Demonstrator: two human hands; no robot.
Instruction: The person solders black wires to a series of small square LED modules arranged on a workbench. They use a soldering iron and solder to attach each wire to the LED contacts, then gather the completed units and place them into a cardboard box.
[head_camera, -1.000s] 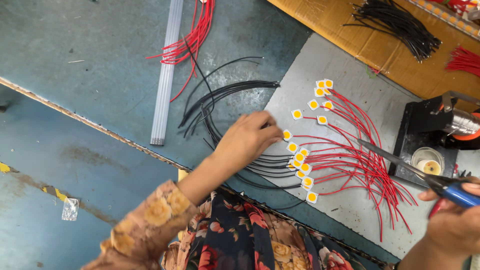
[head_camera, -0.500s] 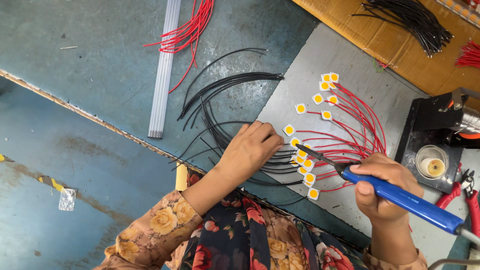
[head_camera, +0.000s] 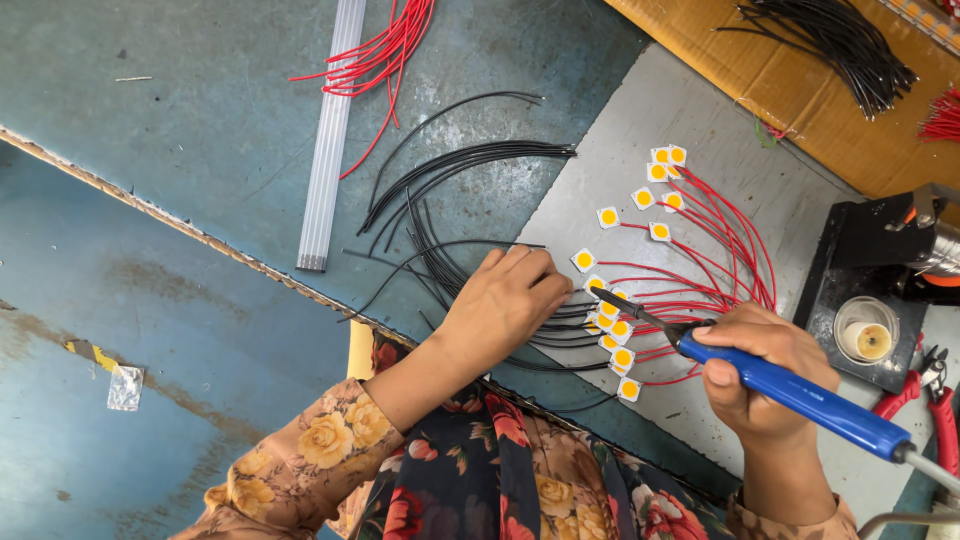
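Observation:
My left hand (head_camera: 505, 305) rests on the bench with its fingertips pinching the end of a black wire (head_camera: 440, 260) against a small white square chip with a yellow centre (head_camera: 594, 285). My right hand (head_camera: 765, 385) grips a blue-handled soldering iron (head_camera: 800, 395); its metal tip (head_camera: 610, 298) points left and meets the same chip beside my left fingertips. Several such chips (head_camera: 650, 195) with red wires (head_camera: 720, 250) attached lie fanned out on a grey plate (head_camera: 700, 100).
A black soldering stand (head_camera: 880, 290) with a small round tin (head_camera: 866, 335) sits at the right, with red-handled pliers (head_camera: 925, 400) beside it. A white plastic strip (head_camera: 328, 150) and loose red wires (head_camera: 385, 45) lie at the back. A bundle of black wires (head_camera: 830, 40) rests on brown board (head_camera: 700, 30).
My right hand came in from the right edge with the soldering iron and brought its tip to the chips. My left hand stayed on the black wire, shifting slightly.

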